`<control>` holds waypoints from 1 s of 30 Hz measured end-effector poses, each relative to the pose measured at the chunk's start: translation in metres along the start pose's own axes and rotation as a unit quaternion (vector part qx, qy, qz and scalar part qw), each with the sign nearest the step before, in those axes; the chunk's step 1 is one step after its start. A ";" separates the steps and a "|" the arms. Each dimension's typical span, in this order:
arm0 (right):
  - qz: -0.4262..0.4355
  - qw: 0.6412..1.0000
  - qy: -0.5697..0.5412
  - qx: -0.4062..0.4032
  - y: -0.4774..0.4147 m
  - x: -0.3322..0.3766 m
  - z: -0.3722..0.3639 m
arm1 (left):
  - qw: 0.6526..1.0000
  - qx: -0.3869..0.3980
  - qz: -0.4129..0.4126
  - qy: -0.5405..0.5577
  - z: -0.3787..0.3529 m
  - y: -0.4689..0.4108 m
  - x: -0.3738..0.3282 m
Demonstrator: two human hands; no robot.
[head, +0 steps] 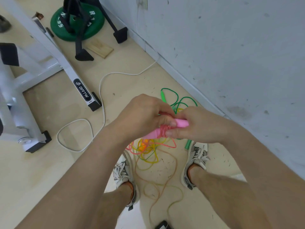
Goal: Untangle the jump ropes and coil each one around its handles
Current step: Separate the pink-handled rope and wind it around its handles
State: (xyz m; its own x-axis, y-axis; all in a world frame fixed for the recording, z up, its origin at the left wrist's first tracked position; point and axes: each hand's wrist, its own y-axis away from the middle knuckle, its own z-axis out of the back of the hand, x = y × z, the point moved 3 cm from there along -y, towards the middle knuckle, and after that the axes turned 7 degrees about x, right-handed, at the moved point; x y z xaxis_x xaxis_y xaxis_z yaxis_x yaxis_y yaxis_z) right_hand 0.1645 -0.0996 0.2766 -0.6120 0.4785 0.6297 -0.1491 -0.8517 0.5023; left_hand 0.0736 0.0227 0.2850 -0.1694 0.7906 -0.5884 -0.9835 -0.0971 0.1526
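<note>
Where left hand [143, 113] and right hand [194, 124] hold pink handles [182, 123], coil [163, 131] half-hidden

Looks like a gym or workout room. Shows in the white machine frame [65, 66], built from square tubes with a black brand label [82, 90] and black end caps [95, 103]. Just beyond the frame's far end, a green weight plate [77, 23] flat on the pale floor [41, 162], straddled by a black stand [79, 45]. Right of the frame, a wooden block [99, 48]. Further right of the frame, bright jump ropes [149, 146] tangled on the floor, under a scuffed white wall [231, 47] marked with dark scrapes.
</note>
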 end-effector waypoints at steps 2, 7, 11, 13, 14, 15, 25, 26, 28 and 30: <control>0.009 0.999 0.052 0.005 0.000 0.003 -0.004 | 0.999 0.038 0.024 -0.010 -0.002 -0.003 -0.001; 0.009 0.999 0.002 0.035 0.009 0.013 -0.005 | 0.954 0.187 0.076 0.222 -0.007 0.002 0.007; 0.051 0.987 -0.150 0.030 0.015 0.020 0.003 | 0.878 0.201 0.089 0.425 -0.013 0.005 0.009; 0.058 0.968 -0.241 -0.033 0.013 0.017 0.008 | 0.854 0.149 0.116 0.485 -0.025 0.003 0.023; 0.053 0.956 -0.282 -0.064 0.011 0.015 0.010 | 0.827 0.125 0.157 0.525 -0.032 0.003 0.033; 0.048 0.942 -0.321 -0.088 0.009 0.015 0.010 | 0.803 0.089 0.197 0.555 -0.041 0.000 0.045; -0.083 0.815 -0.484 -0.309 -0.004 -0.007 0.011 | 0.965 -0.059 0.088 0.242 -0.043 -0.009 -0.007; -0.099 0.812 -0.476 -0.323 -0.005 -0.011 0.010 | 0.988 -0.050 0.075 0.122 -0.043 -0.009 -0.012; -0.127 0.824 -0.431 -0.346 -0.006 -0.016 0.009 | 0.990 -0.050 0.060 -0.116 -0.045 -0.005 -0.019; -0.145 0.848 -0.359 -0.362 -0.005 -0.019 0.009 | 0.963 -0.012 0.049 -0.266 -0.045 0.001 -0.025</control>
State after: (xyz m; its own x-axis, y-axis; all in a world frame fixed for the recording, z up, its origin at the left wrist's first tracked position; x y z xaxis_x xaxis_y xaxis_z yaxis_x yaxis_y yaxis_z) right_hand 0.1834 -0.1025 0.2673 0.1234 0.4755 0.8710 -0.8089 -0.4602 0.3659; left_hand 0.0743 -0.0244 0.2639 -0.2105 0.9742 -0.0815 -0.9668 -0.1951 0.1647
